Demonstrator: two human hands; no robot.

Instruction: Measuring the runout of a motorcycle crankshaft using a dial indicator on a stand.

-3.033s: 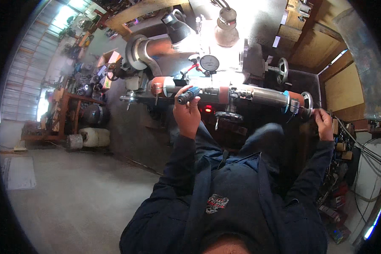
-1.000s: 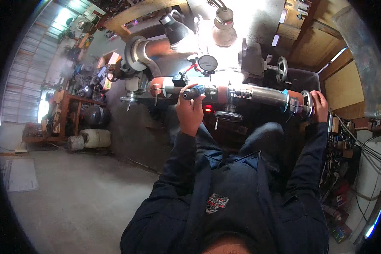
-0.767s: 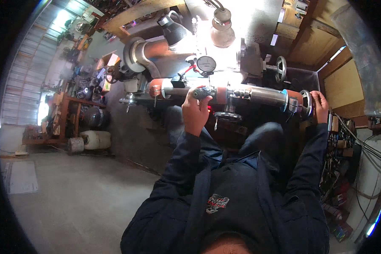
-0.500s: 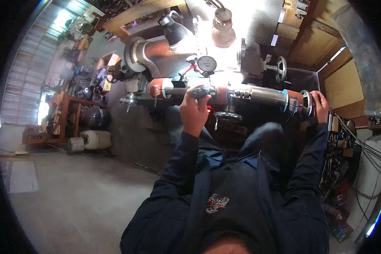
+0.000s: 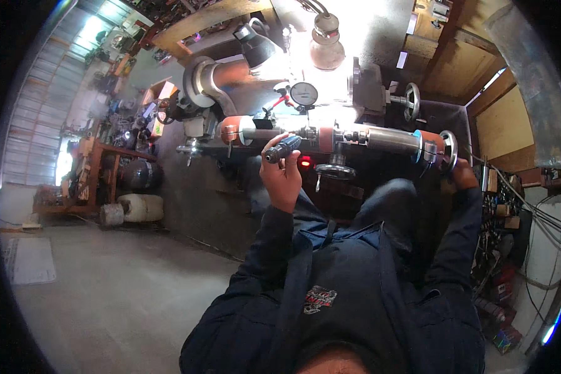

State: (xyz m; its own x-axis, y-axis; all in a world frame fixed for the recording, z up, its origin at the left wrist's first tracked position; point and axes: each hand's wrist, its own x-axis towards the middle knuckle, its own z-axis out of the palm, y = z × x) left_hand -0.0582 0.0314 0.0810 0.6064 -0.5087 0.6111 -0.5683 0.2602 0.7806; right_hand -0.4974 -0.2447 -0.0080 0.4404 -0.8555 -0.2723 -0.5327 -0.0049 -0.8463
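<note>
We've got just the one view here, shot from the left one of two head-worn fisheyes sitting side by side. We're looking steeply down: the dark shirt [image 5: 346, 280] sits bottom centre, closest to us, while the left hand [image 5: 283, 179] and right hand [image 5: 464, 175] are further up the frame and further off. The long machine [image 5: 326, 140] runs across the upper half, out by those hands. It's super wide, so we also catch the concrete floor [image 5: 128, 274] lower left and the ribbed wall [image 5: 31, 121] bowing along the left rim. Upright, not mirrored, corners black.
</note>
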